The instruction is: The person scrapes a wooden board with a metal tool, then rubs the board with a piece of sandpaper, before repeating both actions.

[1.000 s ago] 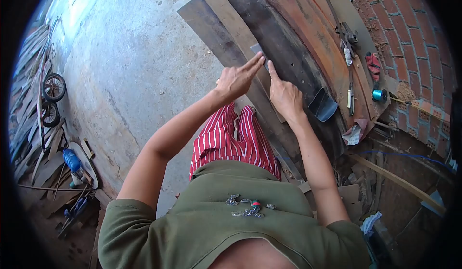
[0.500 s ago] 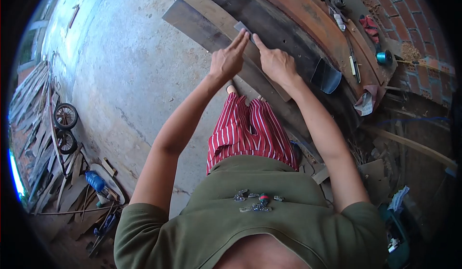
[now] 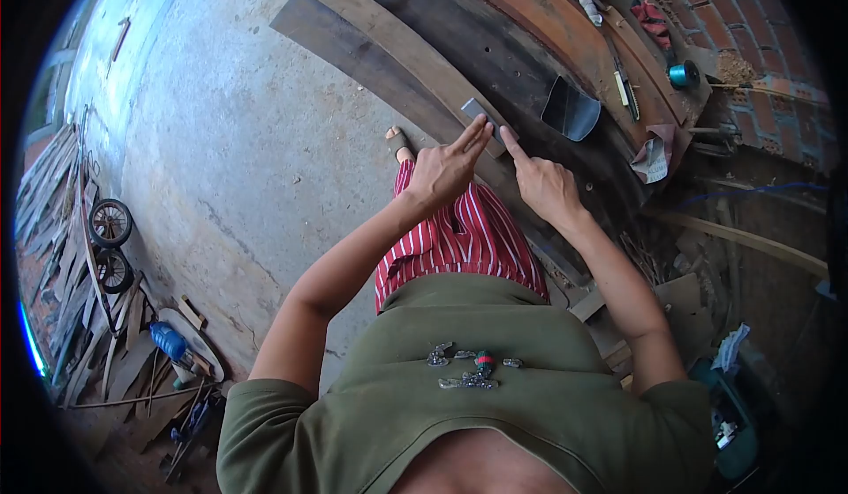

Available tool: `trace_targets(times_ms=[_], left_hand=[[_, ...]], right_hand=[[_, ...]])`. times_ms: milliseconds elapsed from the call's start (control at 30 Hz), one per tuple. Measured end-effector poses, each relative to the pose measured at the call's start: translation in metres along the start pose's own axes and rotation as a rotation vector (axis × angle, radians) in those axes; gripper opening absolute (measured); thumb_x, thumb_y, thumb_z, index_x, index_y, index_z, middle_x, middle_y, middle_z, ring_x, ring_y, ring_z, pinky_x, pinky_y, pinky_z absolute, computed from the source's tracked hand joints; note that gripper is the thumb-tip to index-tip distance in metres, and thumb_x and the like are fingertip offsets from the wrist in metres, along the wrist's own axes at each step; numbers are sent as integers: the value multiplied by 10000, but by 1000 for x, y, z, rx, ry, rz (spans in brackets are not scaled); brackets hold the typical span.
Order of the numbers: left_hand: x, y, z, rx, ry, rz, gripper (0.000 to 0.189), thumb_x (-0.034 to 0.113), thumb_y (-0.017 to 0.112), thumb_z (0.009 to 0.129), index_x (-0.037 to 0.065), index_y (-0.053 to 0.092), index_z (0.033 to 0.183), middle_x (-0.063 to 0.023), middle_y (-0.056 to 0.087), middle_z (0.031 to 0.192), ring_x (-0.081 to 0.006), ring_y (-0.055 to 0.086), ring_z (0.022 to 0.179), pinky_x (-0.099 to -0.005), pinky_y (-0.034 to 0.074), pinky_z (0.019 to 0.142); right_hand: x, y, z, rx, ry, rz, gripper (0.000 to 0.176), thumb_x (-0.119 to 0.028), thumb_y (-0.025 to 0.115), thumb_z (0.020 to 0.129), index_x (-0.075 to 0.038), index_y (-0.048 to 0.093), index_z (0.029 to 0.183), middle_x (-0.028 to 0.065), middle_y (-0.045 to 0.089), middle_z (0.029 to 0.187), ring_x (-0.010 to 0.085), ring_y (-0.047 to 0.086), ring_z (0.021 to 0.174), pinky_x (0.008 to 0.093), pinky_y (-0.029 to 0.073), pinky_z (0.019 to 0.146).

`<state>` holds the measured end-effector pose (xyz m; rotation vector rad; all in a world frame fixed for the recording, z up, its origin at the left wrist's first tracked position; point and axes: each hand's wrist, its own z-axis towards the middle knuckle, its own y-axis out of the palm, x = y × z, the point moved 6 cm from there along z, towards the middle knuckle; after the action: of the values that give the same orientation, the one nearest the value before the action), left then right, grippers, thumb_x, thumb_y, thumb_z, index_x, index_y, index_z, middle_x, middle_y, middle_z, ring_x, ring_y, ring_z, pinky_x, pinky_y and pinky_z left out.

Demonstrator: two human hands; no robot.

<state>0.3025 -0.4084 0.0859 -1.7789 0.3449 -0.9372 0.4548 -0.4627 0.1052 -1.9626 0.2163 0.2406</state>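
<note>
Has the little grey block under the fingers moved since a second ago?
Yes. The block slid toward the person: earlier it lay beyond the dark scoop, now level with it.

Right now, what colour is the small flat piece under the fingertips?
Grey; the head view shows the flat piece best.

Leftward the plank (image 3: pixel 389 39) lies bare — curved dark sheet (image 3: pixel 570 108) and rag (image 3: pixel 652 160) crowd right.

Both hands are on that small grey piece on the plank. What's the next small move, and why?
Probably slide the grey piece along the plank: the left hand and right hand press it flat with extended fingertips, and bare wood lies ahead.
</note>
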Motion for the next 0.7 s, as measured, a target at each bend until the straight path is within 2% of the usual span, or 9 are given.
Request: trace_targets(times_ms=[100,167,233,300,367,467,567,633,700], left_hand=[[-27,-7,8,76,-3,99,745,46,544,778,192,391,1493,-9,391,1547,-288,716,731,-384,557,556],[-43,-11,11,118,-62,61,749,49,569,787,185,383,1500,-10,376,1556,-259,698,650,-370,543,519],[-28,-8,7,60,-50,99,746,44,566,787,181,385,1498,-18,377,1556,-265,701,664,-376,548,529],[-4,9,-3,0,11,81,735,34,555,788,164,390,1492,-50,375,1554,-283,708,699,-382,561,558],[29,20,-17,-4,85,95,709,52,561,788,176,429,1474,-33,407,1537,-252,708,776,-377,548,571],[47,33,-25,-35,84,-15,713,76,590,780,179,437,1469,-21,413,1532,-248,708,765,-379,555,578],[17,15,-17,26,29,52,707,71,579,789,182,432,1471,-13,415,1529,-268,708,774,-386,565,575],[-14,1,-8,67,-21,162,747,59,572,787,192,381,1496,-2,380,1552,-268,700,700,-382,558,560],[-34,-10,-3,36,-85,130,759,48,573,778,188,375,1498,-6,378,1552,-283,702,702,-387,559,559]], right_hand=[[-15,4,28,57,-42,5,696,-136,514,933,-242,219,1554,209,680,743,408,681,683,547,556,608],[-23,6,43,176,-63,56,690,-131,510,930,-236,231,1552,201,687,766,406,684,696,544,560,620],[-16,10,30,205,-72,66,695,-131,516,923,-235,239,1551,190,681,742,409,683,688,543,561,618],[-1,16,-5,132,-47,35,723,-146,512,902,-300,238,1553,184,663,710,408,691,690,529,572,623],[16,19,-49,55,-20,1,729,-147,512,902,-303,231,1555,189,659,705,403,691,681,528,571,612],[21,21,-58,-27,-4,-41,736,-147,512,900,-307,222,1558,194,654,695,395,692,666,526,570,597],[7,19,-26,18,-38,-45,732,-150,510,901,-293,224,1559,188,653,687,385,695,661,517,573,591],[-13,14,7,152,-76,3,719,-154,508,902,-273,236,1557,182,656,689,383,696,661,516,574,592],[-23,18,25,192,-77,2,710,-156,506,903,-268,245,1555,180,658,691,380,696,659,514,575,590]])
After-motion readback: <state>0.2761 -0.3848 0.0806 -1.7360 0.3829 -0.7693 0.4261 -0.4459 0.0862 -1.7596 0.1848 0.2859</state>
